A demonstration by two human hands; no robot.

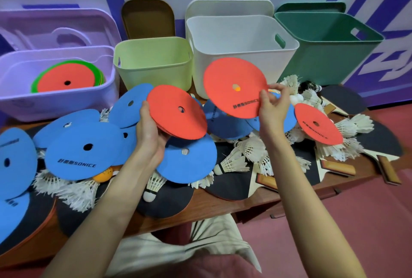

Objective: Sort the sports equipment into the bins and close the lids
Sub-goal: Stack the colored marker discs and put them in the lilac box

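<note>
**Red discs held in both hands above the cluttered worktop**

A small stack of red discs (177,113) is gripped by the left hand (149,131), fingers clenched under its edge. A single red disc (234,86) is pinched at its rim by the right hand (270,108). Another red disc (317,124) is left on shuttlecocks (252,150) near the worktop's right edge. Blue discs (84,150) are spread toward the left edge. In the purple bin (55,103) at the back left corner, red and green discs are stacked.

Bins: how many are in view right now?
4, in a row by the wall: purple bin, light green bin, white bin, dark green bin. None seems hidden.
</note>
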